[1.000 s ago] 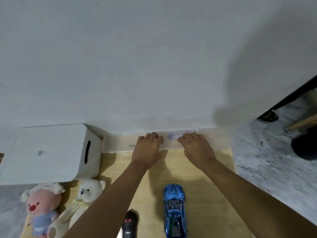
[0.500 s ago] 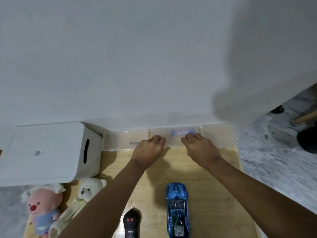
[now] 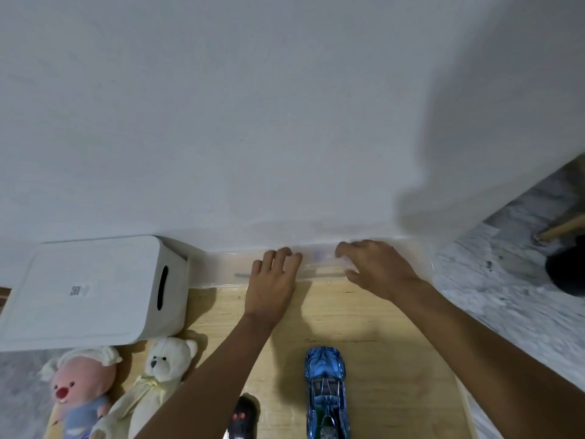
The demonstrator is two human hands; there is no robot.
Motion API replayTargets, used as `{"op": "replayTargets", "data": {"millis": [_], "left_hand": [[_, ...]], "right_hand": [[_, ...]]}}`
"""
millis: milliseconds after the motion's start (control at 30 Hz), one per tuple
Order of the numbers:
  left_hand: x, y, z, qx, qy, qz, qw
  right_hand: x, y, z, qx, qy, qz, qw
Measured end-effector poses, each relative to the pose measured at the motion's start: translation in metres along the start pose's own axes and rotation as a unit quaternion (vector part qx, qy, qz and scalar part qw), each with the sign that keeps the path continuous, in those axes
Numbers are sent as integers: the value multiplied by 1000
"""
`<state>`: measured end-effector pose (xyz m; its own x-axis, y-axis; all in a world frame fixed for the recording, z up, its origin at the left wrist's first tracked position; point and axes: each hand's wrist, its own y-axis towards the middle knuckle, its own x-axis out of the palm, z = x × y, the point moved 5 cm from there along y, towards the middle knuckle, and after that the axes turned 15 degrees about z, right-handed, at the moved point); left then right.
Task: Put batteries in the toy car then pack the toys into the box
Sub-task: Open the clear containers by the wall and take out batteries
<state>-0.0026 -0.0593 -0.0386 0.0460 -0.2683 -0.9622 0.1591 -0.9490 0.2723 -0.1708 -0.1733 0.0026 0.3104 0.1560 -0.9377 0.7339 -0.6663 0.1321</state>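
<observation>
A: Hands?
B: Left hand (image 3: 272, 280) lies flat, fingers straight, on the clear tray (image 3: 221, 270). Right hand (image 3: 376, 267) is arched: fingers curled over the tray's far edge, thumb at the near edge, gripping it.
A: Toy car?
B: The toy car (image 3: 326, 391) sits well behind both hands, under the gap between the forearms. Its long axis runs from the person to the wall. The nose is probably toward the hands, but I'm not sure.
A: Risks?
B: The tray looks light, so a lopsided pull could skew it and spill the contents. The car has wheels, so a brushing forearm could set it rolling.
</observation>
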Motion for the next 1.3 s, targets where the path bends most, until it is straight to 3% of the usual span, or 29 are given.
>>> {"op": "replayTargets", "data": {"millis": [67, 233, 400, 467, 600, 767, 967, 1133, 1300], "left_hand": [[-2, -2, 0, -14, 3, 2, 1000], [-6, -8, 2, -31, 5, 26, 999], [-5, -8, 0, -51, -5, 18, 999], [-5, -8, -1, -51, -3, 19, 999], [-6, -8, -1, -47, 5, 28, 998], [-5, -10, -1, -48, -1, 32, 998], [-3, -10, -3, -47, -16, 34, 998], [-4, -9, -3, -42, -2, 37, 998], [-4, -8, -4, -35, 9, 35, 999]], "right_hand": [[-11, 1, 6, 50, 58, 50, 996], [-22, -1, 8, 50, 39, 246, 967], [-10, -9, 2, 83, 71, 285, 952], [2, -17, -3, 80, 67, 253, 962], [36, -9, -20, 48, 36, 93, 994], [63, 24, -25, 49, -36, -27, 998], [68, 30, -29, 89, -57, -57, 993], [48, 17, -22, 110, 119, -99, 982], [26, 8, -3, 114, 22, -82, 990]]}}
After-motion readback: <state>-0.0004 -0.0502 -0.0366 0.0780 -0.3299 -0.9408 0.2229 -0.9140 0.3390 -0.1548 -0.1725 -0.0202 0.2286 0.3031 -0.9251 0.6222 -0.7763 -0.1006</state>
